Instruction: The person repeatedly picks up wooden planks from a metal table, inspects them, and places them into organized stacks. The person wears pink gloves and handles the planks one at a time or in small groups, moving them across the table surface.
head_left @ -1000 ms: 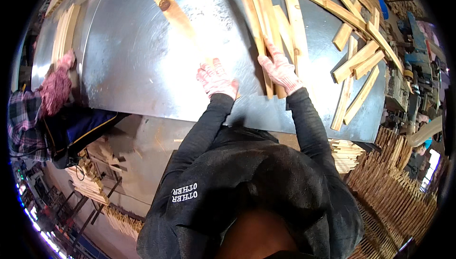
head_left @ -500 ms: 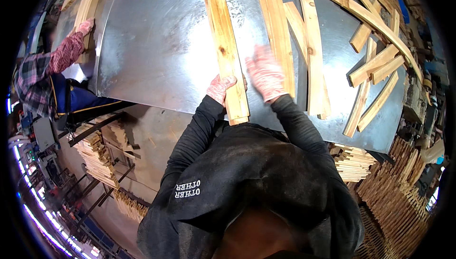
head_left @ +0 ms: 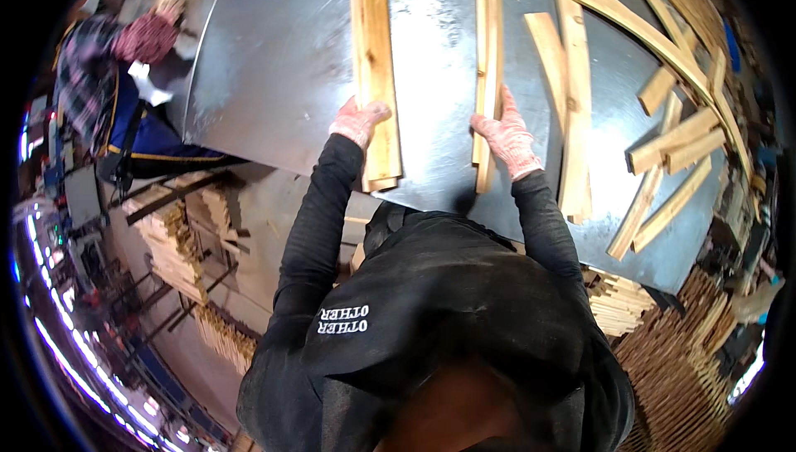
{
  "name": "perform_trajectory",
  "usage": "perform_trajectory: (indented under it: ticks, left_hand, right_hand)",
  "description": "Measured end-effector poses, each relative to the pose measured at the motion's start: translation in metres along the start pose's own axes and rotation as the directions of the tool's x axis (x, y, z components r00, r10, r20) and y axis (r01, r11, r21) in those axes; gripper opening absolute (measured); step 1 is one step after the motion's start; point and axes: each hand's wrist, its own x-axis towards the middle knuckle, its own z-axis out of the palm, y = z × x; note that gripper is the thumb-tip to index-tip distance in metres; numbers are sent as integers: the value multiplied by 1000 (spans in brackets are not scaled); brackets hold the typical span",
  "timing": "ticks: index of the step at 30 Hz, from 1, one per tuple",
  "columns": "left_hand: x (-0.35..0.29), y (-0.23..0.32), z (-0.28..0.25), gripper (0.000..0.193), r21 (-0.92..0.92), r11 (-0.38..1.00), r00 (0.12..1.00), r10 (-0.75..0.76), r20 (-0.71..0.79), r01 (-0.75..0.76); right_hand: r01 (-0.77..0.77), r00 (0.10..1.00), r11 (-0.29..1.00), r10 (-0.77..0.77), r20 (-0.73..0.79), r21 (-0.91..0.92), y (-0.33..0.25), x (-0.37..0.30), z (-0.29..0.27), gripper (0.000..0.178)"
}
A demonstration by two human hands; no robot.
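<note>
My left hand (head_left: pixel 361 122), in a pink-and-white knit glove, is closed around the near part of a stack of wooden boards (head_left: pixel 377 70) on the metal table. One board lies over another, the lower showing at the left edge and the near end. My right hand (head_left: pixel 507 133), gloved alike, grips a second pair of long boards (head_left: pixel 489 46) from their right side. That pair stands on edge or tilted; I cannot tell which. Bare metal lies between the two pairs, and both run away from me toward the far edge.
The metal table (head_left: pixel 274 62) bears several loose wood strips (head_left: pixel 578 104) and a curved strip (head_left: pixel 638 21) on the right. A co-worker's gloved hand (head_left: pixel 153 36) is at wood on the left. Stacked strips (head_left: pixel 618 301) stand below at right, and another stack (head_left: pixel 170 240) at left.
My right hand has moved from open space to the boards on the right and taken hold of them. Those boards have shifted and turned. My left hand's boards have moved slightly left and away.
</note>
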Motion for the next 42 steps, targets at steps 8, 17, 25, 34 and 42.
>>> perform_trajectory:
  ticks: [8,17,25,34,42]
  left_hand:
    - [12,-17,59,36,-485,873,999,27,-36,-41]
    - [31,-34,42,40,-721,680,983,0,184,135]
    - [33,-40,55,46,-449,879,978,204,49,-161]
    - [23,-49,17,21,-529,826,962,267,58,-197]
    - [0,-31,-1,53,104,991,980,96,-176,-79]
  right_hand:
    - [169,944,985,-153,293,-30,-19,-16,51,83]
    - [-418,869,489,-32,494,766,3,11,40,45]
    - [204,979,933,-201,40,-296,-31,17,92,82]
    - [-64,981,952,5,193,300,4,25,-9,34]
    - [668,710,658,-703,36,-348,8,16,40,29]
